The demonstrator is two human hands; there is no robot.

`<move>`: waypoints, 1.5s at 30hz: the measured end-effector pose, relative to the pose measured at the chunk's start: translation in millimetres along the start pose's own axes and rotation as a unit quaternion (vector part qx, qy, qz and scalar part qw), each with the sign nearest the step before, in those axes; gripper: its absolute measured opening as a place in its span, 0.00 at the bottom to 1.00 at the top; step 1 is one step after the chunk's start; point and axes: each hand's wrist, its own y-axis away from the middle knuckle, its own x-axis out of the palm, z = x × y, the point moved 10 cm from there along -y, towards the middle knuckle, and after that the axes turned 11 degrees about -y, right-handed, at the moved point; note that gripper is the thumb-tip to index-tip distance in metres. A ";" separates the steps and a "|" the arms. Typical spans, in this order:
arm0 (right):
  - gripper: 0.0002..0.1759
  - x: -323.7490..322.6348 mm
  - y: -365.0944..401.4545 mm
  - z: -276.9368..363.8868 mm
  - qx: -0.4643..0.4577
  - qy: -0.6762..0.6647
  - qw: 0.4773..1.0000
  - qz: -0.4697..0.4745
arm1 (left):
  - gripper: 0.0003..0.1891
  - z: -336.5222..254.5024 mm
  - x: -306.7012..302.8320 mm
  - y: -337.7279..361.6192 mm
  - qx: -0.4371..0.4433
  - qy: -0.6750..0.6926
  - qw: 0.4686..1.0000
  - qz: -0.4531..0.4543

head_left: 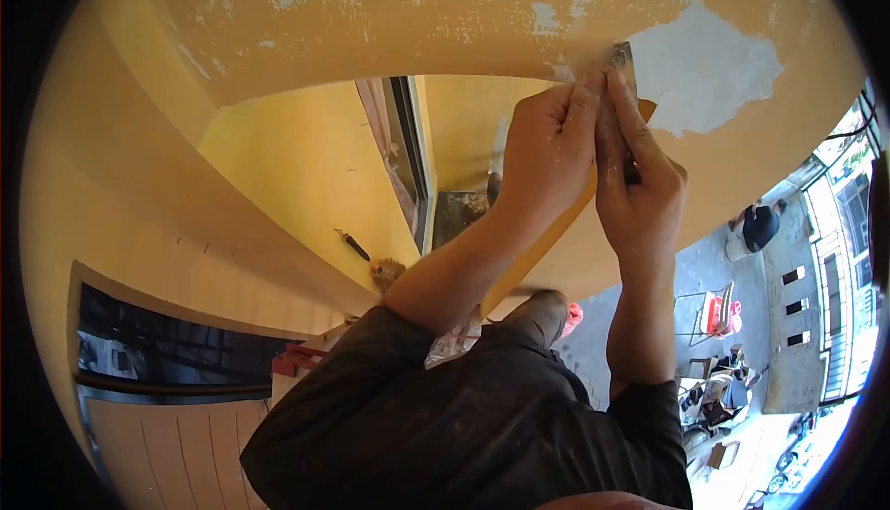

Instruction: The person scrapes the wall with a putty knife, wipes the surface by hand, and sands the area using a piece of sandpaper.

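Scraper (623, 52) clasped between left grip (554, 134) and right grip (646, 172), end protruding.

I have yellow walls (278, 153) around me. On my left is a dark window (176, 338). Far to my right I see a grey floor (691, 272), a wall (788, 376) with 3 dark holes (797, 307), and bright daylight behind white bars (834, 278).
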 end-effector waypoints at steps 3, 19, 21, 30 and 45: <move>0.24 -4.9 2.6 14.0 -0.182 0.004 0.980 -0.085 | 0.24 -9.1 -2.3 -4.7 0.062 -0.050 0.996 -0.029; 0.24 -1.8 -1.6 4.2 -0.128 -0.005 0.990 -0.054 | 0.24 -4.1 -3.5 -3.7 0.066 -0.092 0.993 -0.034; 0.24 0.4 0.1 9.8 -0.179 0.005 0.982 -0.064 | 0.23 -16.2 -9.6 -11.5 0.087 -0.090 0.991 -0.041; 0.24 15.5 7.2 15.8 -0.189 0.022 0.980 -0.054 | 0.19 -3.3 -20.7 -1.1 0.069 -0.129 0.989 -0.032; 0.25 2.4 -1.0 10.7 -0.148 -0.010 0.986 -0.073 | 0.21 -1.5 -7.8 -9.3 0.037 -0.038 0.999 0.003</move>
